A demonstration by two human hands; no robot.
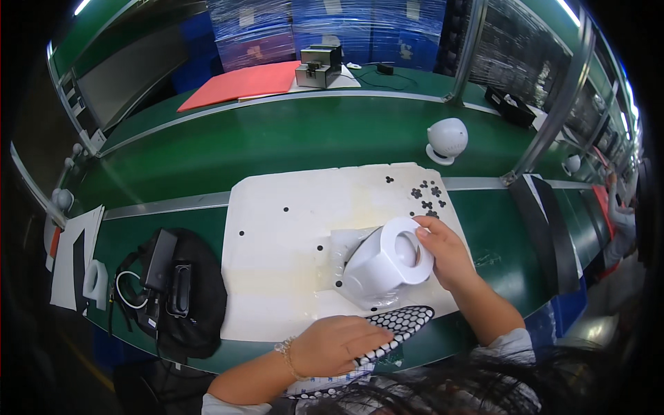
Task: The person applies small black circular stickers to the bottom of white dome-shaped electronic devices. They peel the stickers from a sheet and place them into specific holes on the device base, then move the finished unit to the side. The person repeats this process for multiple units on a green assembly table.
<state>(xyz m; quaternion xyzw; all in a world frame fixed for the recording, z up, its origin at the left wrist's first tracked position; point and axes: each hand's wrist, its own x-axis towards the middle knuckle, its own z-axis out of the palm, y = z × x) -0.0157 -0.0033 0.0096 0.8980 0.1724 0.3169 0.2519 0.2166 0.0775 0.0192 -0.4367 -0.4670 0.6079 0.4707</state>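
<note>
My right hand (447, 256) grips the ring-shaped rim of a white rounded plastic device (369, 268) by its right edge. The device lies tilted, its ring turned up toward me, with clear plastic film (342, 247) beside and under it. Closer to me, my left hand (339, 344) has its fingers closed over a black sheet with a pattern of white dots (404, 324). Part of that sheet is hidden beneath the hand. Both hands are above the near edge of a white board (277, 277), which carries small black round pads (427, 206), some clustered at its far right corner.
A similar white round-headed device (448, 138) stands on the green belt (297, 131). To the left sit a black bag (207, 294) and a black adapter (160, 257). Black strips (546, 228) lie at right. Farther back are a metal box (319, 66) and a red sheet (242, 84).
</note>
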